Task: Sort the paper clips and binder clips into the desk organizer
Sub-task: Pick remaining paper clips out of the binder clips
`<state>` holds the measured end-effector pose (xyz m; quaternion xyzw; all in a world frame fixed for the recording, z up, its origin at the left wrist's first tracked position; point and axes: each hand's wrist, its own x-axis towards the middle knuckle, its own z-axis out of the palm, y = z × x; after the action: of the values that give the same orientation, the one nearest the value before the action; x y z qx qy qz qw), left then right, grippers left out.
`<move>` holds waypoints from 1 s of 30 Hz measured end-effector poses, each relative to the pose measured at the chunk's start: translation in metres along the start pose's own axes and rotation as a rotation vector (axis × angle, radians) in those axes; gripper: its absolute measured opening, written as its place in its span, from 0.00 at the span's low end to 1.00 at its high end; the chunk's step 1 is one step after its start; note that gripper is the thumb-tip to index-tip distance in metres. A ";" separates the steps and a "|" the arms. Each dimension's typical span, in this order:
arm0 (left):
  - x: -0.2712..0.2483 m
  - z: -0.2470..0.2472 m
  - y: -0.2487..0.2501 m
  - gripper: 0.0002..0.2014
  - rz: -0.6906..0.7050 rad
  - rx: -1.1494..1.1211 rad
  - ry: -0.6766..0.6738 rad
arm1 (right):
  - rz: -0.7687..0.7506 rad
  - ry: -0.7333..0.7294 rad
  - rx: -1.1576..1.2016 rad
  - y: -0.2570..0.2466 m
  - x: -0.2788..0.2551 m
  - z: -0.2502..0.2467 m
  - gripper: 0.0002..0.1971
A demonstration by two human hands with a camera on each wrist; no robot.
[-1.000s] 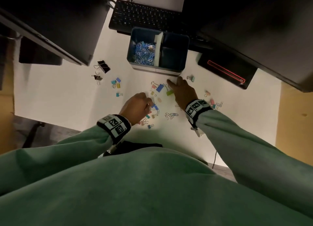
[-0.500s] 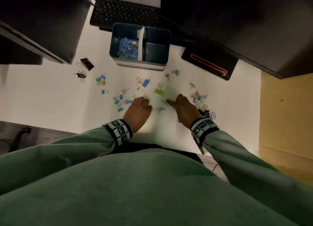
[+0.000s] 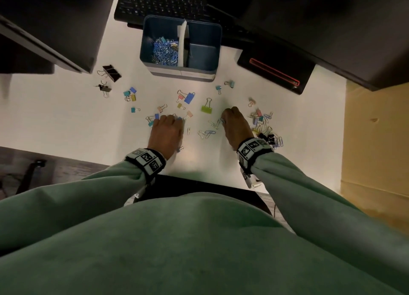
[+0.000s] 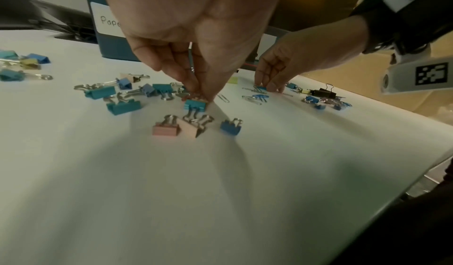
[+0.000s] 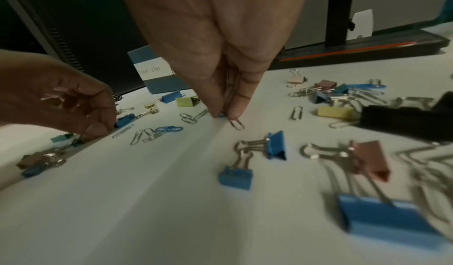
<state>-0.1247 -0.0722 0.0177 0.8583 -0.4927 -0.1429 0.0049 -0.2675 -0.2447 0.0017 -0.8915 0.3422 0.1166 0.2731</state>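
The blue desk organizer [image 3: 215,51] stands at the back of the white desk [image 3: 66,122]; its left compartment holds a heap of paper clips [image 3: 164,51]. Binder clips and paper clips lie scattered in front of it. My left hand [image 4: 199,94] pinches down just above a teal binder clip [image 4: 195,105], with a silver paper clip [image 4: 190,61] showing between its fingers. My right hand [image 5: 224,114] pinches a blue paper clip [image 5: 221,115] against the desk, and more wire runs up between thumb and forefinger. Another silver paper clip [image 5: 236,124] lies by its fingertips.
A keyboard [image 3: 163,2] sits behind the organizer, dark monitors overhang both sides, and a black base with a red line [image 3: 274,72] lies at the right. Black binder clips [image 3: 110,73] rest far left; a dense pile of clips [image 3: 264,126] is beside my right wrist.
My right hand has drawn back from the organizer's front to the loose paper clips nearer me and pinched one. My left hand stays among the small binder clips.
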 end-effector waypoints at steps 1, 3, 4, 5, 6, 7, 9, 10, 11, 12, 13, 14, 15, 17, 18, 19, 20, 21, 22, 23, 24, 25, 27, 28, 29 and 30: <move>0.000 0.001 0.002 0.09 0.012 -0.006 0.006 | -0.020 0.009 0.007 -0.004 0.002 -0.001 0.12; 0.002 0.001 0.008 0.12 0.029 -0.025 0.006 | -0.073 -0.021 -0.012 -0.013 0.003 -0.002 0.18; 0.004 0.002 0.012 0.12 0.026 -0.026 -0.003 | -0.099 -0.052 -0.028 -0.017 0.002 0.000 0.23; 0.007 0.004 0.017 0.11 0.019 -0.013 -0.015 | -0.121 -0.082 -0.048 -0.022 -0.001 0.002 0.27; 0.010 0.005 0.021 0.09 0.008 0.002 -0.030 | -0.136 -0.108 -0.067 -0.025 -0.004 0.005 0.28; 0.013 0.005 0.024 0.06 0.002 0.011 -0.037 | -0.151 -0.117 -0.078 -0.028 -0.006 0.009 0.27; 0.017 0.008 0.027 0.05 0.017 0.016 -0.039 | -0.179 -0.101 -0.081 -0.030 -0.009 0.015 0.22; 0.017 0.008 0.027 0.04 0.031 0.014 -0.031 | -0.191 -0.093 -0.078 -0.031 -0.009 0.018 0.19; 0.018 0.008 0.026 0.04 0.046 0.001 -0.024 | -0.199 -0.085 -0.076 -0.032 -0.008 0.020 0.16; 0.018 0.007 0.025 0.04 0.059 -0.017 -0.027 | -0.203 -0.077 -0.066 -0.031 -0.007 0.022 0.13; 0.018 0.007 0.023 0.04 0.084 -0.038 -0.018 | -0.199 -0.073 -0.046 -0.031 -0.007 0.022 0.10; 0.018 0.006 0.021 0.03 0.106 -0.069 -0.013 | -0.186 -0.076 -0.024 -0.030 -0.005 0.020 0.09; 0.018 0.004 0.020 0.03 0.136 -0.116 0.000 | -0.172 -0.082 0.003 -0.029 -0.004 0.018 0.08; 0.017 0.005 0.018 0.05 0.188 -0.220 -0.004 | -0.137 -0.111 0.064 -0.027 0.000 0.011 0.06; 0.017 0.007 0.017 0.04 0.193 -0.258 -0.023 | -0.119 -0.124 0.104 -0.025 0.001 0.008 0.05; 0.018 0.008 0.018 0.01 0.197 -0.281 -0.040 | -0.093 -0.130 0.155 -0.023 0.002 0.004 0.04; 0.018 0.008 0.019 0.04 0.190 -0.294 -0.057 | -0.055 -0.126 0.216 -0.020 0.002 0.002 0.03; 0.018 0.011 0.020 0.08 0.197 -0.290 -0.078 | -0.010 -0.112 0.290 -0.015 0.002 -0.001 0.02; 0.019 0.013 0.021 0.12 0.199 -0.279 -0.119 | 0.040 -0.100 0.363 -0.010 0.001 -0.004 0.02; 0.019 0.015 0.022 0.14 0.208 -0.250 -0.146 | 0.075 -0.091 0.423 -0.005 -0.001 -0.007 0.03; 0.020 0.016 0.024 0.15 0.214 -0.208 -0.174 | 0.099 -0.089 0.462 0.000 -0.003 -0.009 0.04; 0.020 0.018 0.025 0.15 0.223 -0.178 -0.184 | 0.112 -0.091 0.496 0.006 -0.004 -0.011 0.04; 0.021 0.020 0.027 0.12 0.233 -0.150 -0.179 | 0.141 -0.089 0.552 0.015 -0.008 -0.015 0.04; 0.022 0.020 0.029 0.10 0.235 -0.141 -0.172 | 0.157 -0.082 0.560 0.018 -0.009 -0.017 0.04; 0.024 0.021 0.030 0.08 0.245 -0.133 -0.160 | 0.161 -0.072 0.555 0.019 -0.011 -0.019 0.04; 0.025 0.022 0.030 0.07 0.258 -0.118 -0.148 | 0.166 -0.067 0.527 0.019 -0.014 -0.020 0.04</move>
<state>-0.1438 -0.1064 -0.0048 0.7732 -0.5887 -0.2326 0.0371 -0.2903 -0.2600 0.0157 -0.7543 0.4234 0.0750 0.4960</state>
